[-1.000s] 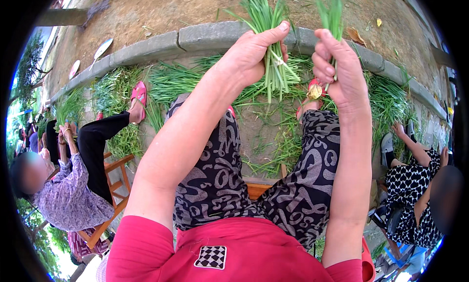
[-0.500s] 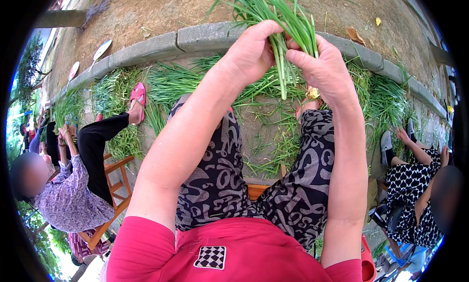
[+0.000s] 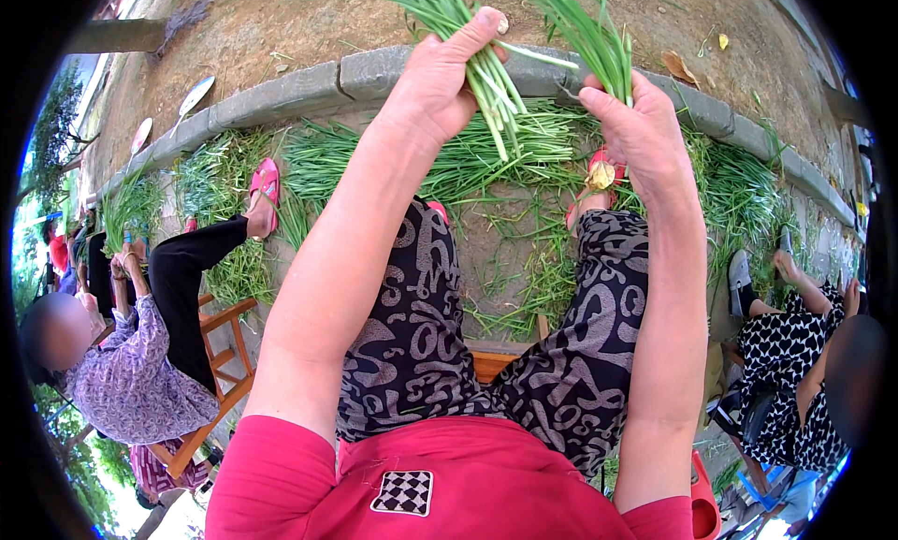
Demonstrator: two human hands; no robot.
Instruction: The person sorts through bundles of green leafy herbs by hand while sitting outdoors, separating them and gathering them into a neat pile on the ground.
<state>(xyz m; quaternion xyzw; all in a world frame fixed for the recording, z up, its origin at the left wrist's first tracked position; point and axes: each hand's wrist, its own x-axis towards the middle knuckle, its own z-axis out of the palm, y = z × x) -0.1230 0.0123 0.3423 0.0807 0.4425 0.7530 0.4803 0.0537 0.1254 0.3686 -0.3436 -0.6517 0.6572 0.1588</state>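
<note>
My left hand (image 3: 438, 83) is closed around a bunch of garlic chives (image 3: 498, 98), its pale stem ends slanting down and its green leaves reaching up and left. From under the thumb one pale stalk (image 3: 543, 57) sticks out toward the right. My right hand (image 3: 647, 133) grips a second, smaller bunch (image 3: 599, 53) between thumb and fingers, leaves pointing up. A gap lies between the two bunches. On the ground beneath my hands is a thick pile of long chives (image 3: 505, 152), stems mostly to the right.
Loose trimmings (image 3: 533, 283) litter the paving between my feet. Beyond the pile runs a curved stone kerb (image 3: 393, 72), with bare soil (image 3: 309, 25) behind it. A seated person (image 3: 140, 372) at left holds greens (image 3: 131, 208); another person (image 3: 795, 353) sits at right by more greens (image 3: 739, 194).
My hands have drawn apart, the left going left and up, the right slightly right and down. The greens that were together are now split into two bunches, one per hand.
</note>
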